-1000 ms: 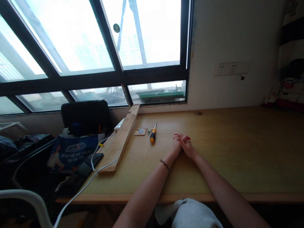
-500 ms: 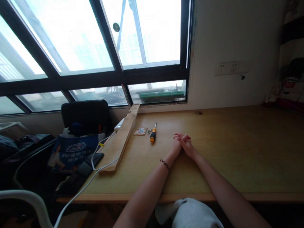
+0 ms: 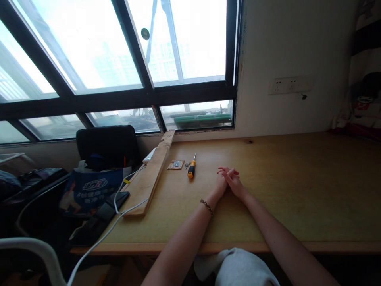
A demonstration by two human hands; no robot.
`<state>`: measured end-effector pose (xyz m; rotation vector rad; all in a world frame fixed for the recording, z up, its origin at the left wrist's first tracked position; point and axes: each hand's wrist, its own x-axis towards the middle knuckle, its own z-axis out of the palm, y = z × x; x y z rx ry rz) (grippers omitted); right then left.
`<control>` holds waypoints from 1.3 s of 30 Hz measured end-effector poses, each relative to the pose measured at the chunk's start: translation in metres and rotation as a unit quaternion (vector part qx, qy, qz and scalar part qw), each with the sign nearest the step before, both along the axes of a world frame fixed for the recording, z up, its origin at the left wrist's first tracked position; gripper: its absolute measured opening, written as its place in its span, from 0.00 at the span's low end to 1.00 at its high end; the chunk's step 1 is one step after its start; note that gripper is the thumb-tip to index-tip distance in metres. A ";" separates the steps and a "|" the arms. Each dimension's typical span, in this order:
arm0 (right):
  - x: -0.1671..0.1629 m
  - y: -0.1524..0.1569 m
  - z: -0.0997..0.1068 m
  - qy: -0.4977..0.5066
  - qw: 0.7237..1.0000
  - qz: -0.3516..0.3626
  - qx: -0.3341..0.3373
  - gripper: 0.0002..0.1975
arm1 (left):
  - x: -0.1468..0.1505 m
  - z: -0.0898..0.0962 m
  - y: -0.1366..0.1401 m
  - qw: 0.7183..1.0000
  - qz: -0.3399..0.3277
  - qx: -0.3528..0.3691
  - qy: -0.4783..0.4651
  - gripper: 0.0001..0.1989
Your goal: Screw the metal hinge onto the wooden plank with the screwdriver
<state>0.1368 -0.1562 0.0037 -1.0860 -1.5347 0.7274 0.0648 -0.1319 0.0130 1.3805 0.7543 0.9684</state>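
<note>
My left hand (image 3: 222, 180) and my right hand (image 3: 235, 183) rest together on the table, fingers interlaced and closed, with no object visible in them. A braided bracelet (image 3: 206, 206) circles my left wrist. To the left of the hands, and apart from them, lies a screwdriver (image 3: 191, 171) with a yellow and black handle, its shaft pointing away from me. Several screws (image 3: 186, 165) lie just left of it. Beside those is a small flat piece of wood or card (image 3: 172, 165) with metal pieces (image 3: 177, 164) on it.
A long wooden board (image 3: 150, 180) lies along the left of the table (image 3: 297, 190), with a white cable (image 3: 102, 238) crossing it. Further left are a blue bag (image 3: 92, 190) and a dark chair (image 3: 107, 143). Behind stand a window (image 3: 190, 89) and a wall socket (image 3: 285, 85).
</note>
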 end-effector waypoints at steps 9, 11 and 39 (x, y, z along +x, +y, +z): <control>0.000 -0.001 0.002 -0.007 1.000 0.002 0.003 0.22 | 0.000 -0.001 0.001 1.000 0.002 0.000 -0.019 0.12; 0.000 -0.001 0.002 -0.006 1.000 0.003 0.005 0.22 | 0.000 0.001 0.000 1.000 0.006 -0.002 -0.019 0.11; 0.000 0.000 0.001 -0.008 1.000 -0.001 0.002 0.22 | 0.000 0.000 0.000 1.000 0.000 -0.009 -0.023 0.13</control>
